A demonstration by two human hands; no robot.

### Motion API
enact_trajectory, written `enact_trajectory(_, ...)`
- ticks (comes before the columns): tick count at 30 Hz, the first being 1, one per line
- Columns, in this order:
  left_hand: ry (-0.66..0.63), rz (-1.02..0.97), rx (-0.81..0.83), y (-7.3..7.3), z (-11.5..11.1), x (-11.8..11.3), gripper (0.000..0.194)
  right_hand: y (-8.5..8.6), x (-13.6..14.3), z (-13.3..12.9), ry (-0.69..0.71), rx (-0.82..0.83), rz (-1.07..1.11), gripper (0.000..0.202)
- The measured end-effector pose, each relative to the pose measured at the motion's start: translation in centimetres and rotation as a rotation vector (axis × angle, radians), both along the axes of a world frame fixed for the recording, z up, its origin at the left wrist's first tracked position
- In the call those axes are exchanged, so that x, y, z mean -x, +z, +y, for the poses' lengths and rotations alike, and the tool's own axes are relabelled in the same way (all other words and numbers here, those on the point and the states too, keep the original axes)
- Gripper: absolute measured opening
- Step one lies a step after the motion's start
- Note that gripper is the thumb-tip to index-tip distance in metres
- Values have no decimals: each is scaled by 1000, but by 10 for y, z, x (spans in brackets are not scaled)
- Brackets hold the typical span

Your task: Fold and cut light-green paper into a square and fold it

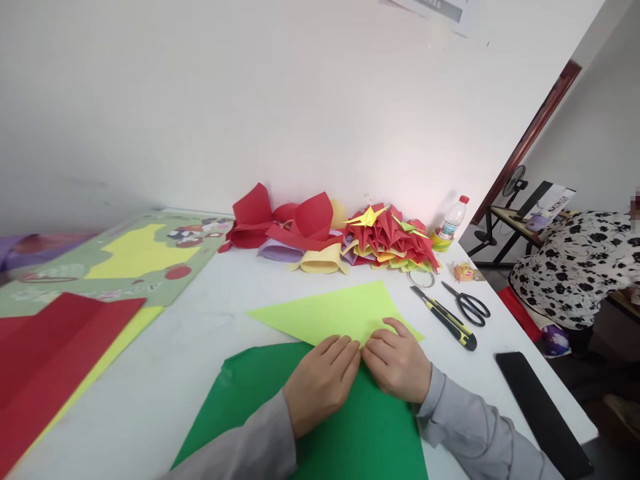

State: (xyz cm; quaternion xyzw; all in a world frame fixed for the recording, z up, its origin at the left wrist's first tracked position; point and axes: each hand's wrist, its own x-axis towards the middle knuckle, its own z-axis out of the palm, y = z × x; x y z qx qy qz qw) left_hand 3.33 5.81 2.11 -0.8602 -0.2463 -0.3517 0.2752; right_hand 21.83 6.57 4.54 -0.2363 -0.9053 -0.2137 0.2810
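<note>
A folded sheet of yellow-green paper [345, 310] lies on the white table, its near edge over a large green sheet [250, 393]. My left hand [325, 380] is closed at that near edge, fingers pressed together on the paper. Right beside it, my right hand [397, 360] pinches the same edge, with its index finger raised. The two hands' fingertips almost meet. Part of the paper's near edge is hidden under my fingers.
Red paper [65, 360] overlaps a yellow sheet at left, near a green patterned mat [155, 233]. Folded paper shapes [310, 227] and a bottle [453, 220] line the wall. A utility knife [445, 319], scissors [467, 305] and black strip [543, 413] lie right. A person [585, 267] is beyond.
</note>
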Motion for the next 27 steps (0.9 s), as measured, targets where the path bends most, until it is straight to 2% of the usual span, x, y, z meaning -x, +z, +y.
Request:
enact_trajectory(5,-35,-33,15,-2,5,2,31,-4,-3,1,33,-40,-26,24)
enact_trajectory(12,-27,-28,6,1,12,15,27,4,-10,3,15,-66,38,20)
enact_trajectory(18,44,12,-55,5,29,34,20,8,-25,14,-72,-65,140,12)
enact_trajectory(27,109,84,-159,15,57,72,26,7,-41,25,-127,-80,342,17)
